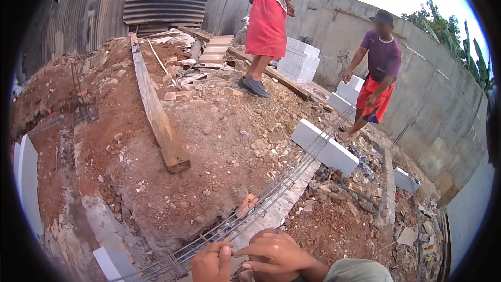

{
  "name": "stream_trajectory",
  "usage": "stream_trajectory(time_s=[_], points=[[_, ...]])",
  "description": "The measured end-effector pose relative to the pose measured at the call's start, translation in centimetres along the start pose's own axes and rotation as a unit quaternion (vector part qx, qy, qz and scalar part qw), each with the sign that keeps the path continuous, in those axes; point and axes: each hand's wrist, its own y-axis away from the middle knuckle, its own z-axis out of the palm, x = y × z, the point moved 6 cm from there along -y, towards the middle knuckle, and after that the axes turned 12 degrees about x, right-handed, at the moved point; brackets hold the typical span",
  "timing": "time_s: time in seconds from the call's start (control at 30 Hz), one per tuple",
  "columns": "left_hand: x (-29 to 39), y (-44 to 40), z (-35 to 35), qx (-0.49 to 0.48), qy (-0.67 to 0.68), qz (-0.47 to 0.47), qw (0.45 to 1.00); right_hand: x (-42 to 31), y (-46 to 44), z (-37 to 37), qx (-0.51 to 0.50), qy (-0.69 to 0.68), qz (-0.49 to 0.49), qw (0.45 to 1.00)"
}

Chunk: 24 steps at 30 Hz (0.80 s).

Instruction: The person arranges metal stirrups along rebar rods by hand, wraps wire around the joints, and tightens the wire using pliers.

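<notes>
My left hand (211,262) is closed at the bottom of the view, thumb pressed against the curled fingers. Whatever it pinches is too small to make out. Close beside it, my right hand (279,252) has its bent fingers and thumb pointing toward the left thumb in a loose pinch. Anything between those fingertips cannot be made out. Both hands are just in front of a long steel rebar cage (271,194), which runs diagonally over a concrete footing (296,187). An orange brick piece (247,204) lies against the bars. My knee (360,271) shows at lower right.
A white block (324,147) lies under the cage's far end. A wooden plank (156,107) rests on the dirt mound. One person in a red skirt (266,26) stands uphill; another in a purple shirt (381,55) bends near stacked white blocks (298,60). A concrete wall (433,89) borders the right.
</notes>
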Motion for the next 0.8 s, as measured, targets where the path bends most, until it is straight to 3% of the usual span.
stream_trajectory(time_s=[0.23,0.8], points=[[-0.1,0.2,-0.1,0.009,0.001,0.017,1.0,-0.3,0.0,-0.3,0.032,-0.002,-0.042,0.999],[-0.2,0.2,0.1,-0.011,0.019,-0.024,0.999,-0.5,0.2,-0.5,0.037,-0.036,-0.019,0.998]])
